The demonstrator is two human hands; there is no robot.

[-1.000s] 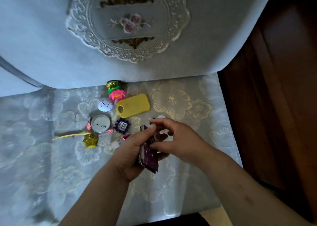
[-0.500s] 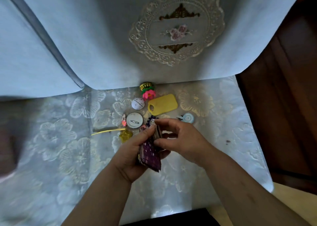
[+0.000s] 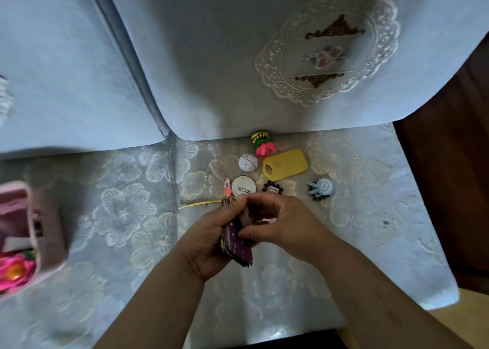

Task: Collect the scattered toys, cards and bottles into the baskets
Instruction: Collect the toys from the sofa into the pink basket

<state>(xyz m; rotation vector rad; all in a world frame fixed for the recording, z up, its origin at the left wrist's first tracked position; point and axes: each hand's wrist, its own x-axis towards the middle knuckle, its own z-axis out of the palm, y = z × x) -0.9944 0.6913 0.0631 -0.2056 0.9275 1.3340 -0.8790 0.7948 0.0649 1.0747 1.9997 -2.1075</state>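
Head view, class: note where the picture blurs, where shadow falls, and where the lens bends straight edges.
Head view: the pink basket at the left edge is smeared, the yellow tag sharp; head view: the left hand and right hand gripping the card stack lie in shadow; head view: the cushion looks bowed at its edges.

Two bare arms fill the lower middle of the frame. The left forearm (image 3: pixel 148 309) comes in from the bottom edge, left of centre, and is uncovered along all of its visible length. The right forearm (image 3: pixel 383 295) comes in from the lower right corner. It looks broader in the wide-angle view and is likewise uncovered from the frame edge to the wrist. At the centre, the left grip (image 3: pixel 209 242) and the right grip (image 3: pixel 288 224) are bare hands. Creases show over the right one's knuckles. Both sit in dim shade, and the fingernails are too blurred to make out.
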